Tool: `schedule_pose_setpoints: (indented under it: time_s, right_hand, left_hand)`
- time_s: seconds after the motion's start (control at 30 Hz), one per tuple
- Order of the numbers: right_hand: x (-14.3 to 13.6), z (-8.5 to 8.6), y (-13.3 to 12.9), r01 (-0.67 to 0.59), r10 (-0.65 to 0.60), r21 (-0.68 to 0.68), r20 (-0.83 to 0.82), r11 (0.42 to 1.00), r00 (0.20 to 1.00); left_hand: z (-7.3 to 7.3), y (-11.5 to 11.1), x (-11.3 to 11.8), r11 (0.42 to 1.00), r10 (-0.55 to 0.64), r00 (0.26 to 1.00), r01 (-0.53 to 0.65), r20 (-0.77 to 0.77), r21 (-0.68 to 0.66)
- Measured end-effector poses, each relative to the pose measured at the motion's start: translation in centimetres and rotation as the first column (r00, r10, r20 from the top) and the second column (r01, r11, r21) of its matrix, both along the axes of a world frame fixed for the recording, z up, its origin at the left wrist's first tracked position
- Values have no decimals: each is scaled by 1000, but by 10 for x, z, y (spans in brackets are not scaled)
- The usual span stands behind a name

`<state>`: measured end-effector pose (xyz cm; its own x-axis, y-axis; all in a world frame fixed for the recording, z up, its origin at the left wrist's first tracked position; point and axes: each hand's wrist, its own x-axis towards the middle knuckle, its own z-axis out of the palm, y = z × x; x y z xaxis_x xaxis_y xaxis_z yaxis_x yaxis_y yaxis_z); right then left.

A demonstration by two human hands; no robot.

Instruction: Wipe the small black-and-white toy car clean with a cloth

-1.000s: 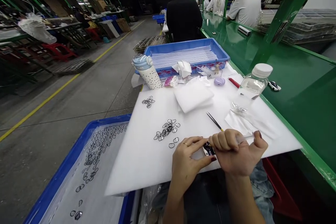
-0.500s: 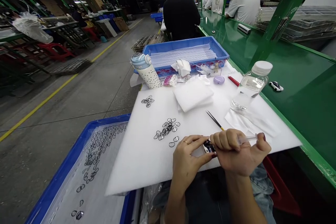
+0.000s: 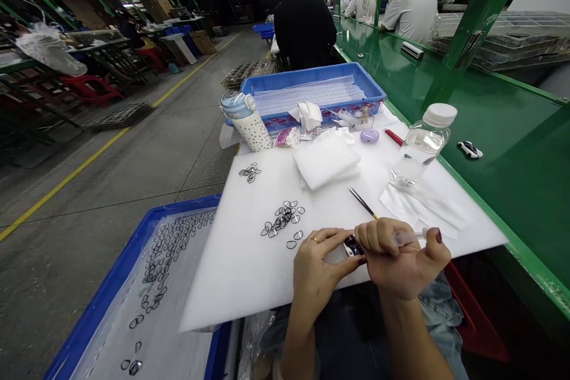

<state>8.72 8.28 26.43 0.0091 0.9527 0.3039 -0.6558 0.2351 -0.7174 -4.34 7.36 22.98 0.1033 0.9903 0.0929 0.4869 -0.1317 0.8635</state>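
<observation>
Between thumb and fingers, my left hand (image 3: 318, 267) grips a small black-and-white toy car (image 3: 352, 246) above the front of the white foam sheet (image 3: 236, 285). Wrapped round a clear syringe (image 3: 407, 238), my right hand (image 3: 401, 258) is right beside the car, its thumb at the syringe's rear end. The syringe's tip is hidden by my fingers. Several thin black rings (image 3: 285, 218) lie loose on the foam to the left. Black tweezers (image 3: 361, 200) rest just beyond my right hand.
A blue tray (image 3: 146, 219) of black rings stands at lower left. Behind the foam pad stack (image 3: 325, 160) are a dotted tumbler (image 3: 249, 124) and a blue bin (image 3: 312, 74). A clear bottle (image 3: 421, 145) stands right; another toy car (image 3: 470, 149) sits on the green bench (image 3: 503, 190). Co-workers sit ahead.
The thumb of my right hand and the syringe's rear end have shifted slightly left. My left hand keeps its hold on the toy car. The whole view has moved a little.
</observation>
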Motion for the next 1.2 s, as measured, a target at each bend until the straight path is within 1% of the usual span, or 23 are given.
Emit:
schedule_pose_setpoints:
  time_s: [0.23,0.4,0.43,0.5,0.57,0.63,0.67,0.73,0.77,0.8,0.83,0.87,0.9,0.93,0.97,1.0,1.03,1.07,1.1,1.13,1.17,1.2]
  right_hand:
    - [-4,3,-1,56,-56,7,13,998,998]
    - [-8,-1,-3,114,-115,12,42,993,992]
    - [-8,-1,-6,126,-128,24,78,992,989]
    - [-6,2,-13,130,-143,78,207,988,968]
    - [-4,12,-14,101,-156,179,326,979,932]
    - [-7,25,0,79,-180,289,343,954,922]
    - [-10,31,15,90,-202,333,320,939,925]
    - [-21,38,56,167,-271,337,290,927,918]
    - [-26,38,79,197,-300,294,364,935,882]
    - [-29,36,99,200,-284,215,502,956,817]
    - [-30,32,115,187,-217,116,641,975,736]
    - [-27,27,123,201,-199,83,719,976,666]
    - [-22,22,123,227,-221,99,762,969,609]
    - [-13,15,116,266,-294,167,771,949,565]
    - [-1,9,103,324,-406,267,755,908,514]
    - [13,1,86,398,-526,367,730,841,437]
    - [30,-6,69,478,-609,434,730,763,310]
    - [47,-14,53,559,-636,471,759,682,136]
    - [64,-22,41,625,-591,482,806,614,-42]
    - [80,-29,33,662,-491,475,852,580,-181]
    - [93,-35,29,682,-378,457,884,571,-275]
    - [102,-39,28,689,-280,428,904,585,-323]
  left_hand:
    - [0,0,0,1000,-5,1000,5,-3,6]
    - [1,0,1,1000,-2,1000,2,-2,-15]
    - [2,0,1,1000,-4,1000,4,-6,-18]
    - [2,0,1,1000,-6,1000,5,-28,-22]
    - [1,-1,1,1000,-3,998,2,-56,-13]
    - [-1,-2,-1,1000,-11,996,12,-84,16]
    - [-3,-3,-2,999,-21,995,25,-102,40]
    - [-7,-6,-6,992,-57,986,74,-158,102]
    - [-9,-7,-8,985,-80,978,108,-195,138]
    - [-11,-8,-10,974,-98,968,141,-232,175]
    - [-13,-9,-11,963,-109,957,169,-268,210]
    - [-15,-10,-13,952,-110,947,188,-301,242]
    - [-17,-11,-13,943,-102,939,197,-330,269]
    - [-19,-11,-14,936,-84,931,196,-354,292]
    - [-20,-12,-13,931,-59,926,185,-374,313]
    - [-21,-12,-13,927,-33,920,175,-391,332]
    - [-21,-13,-12,922,-11,914,167,-406,351]
    - [-22,-13,-11,916,7,909,162,-417,367]
    - [-21,-14,-10,910,21,906,158,-423,383]
    - [-21,-14,-10,904,31,906,155,-423,398]
    - [-21,-13,-10,900,39,908,150,-417,410]
    - [-20,-13,-10,896,44,913,143,-406,419]
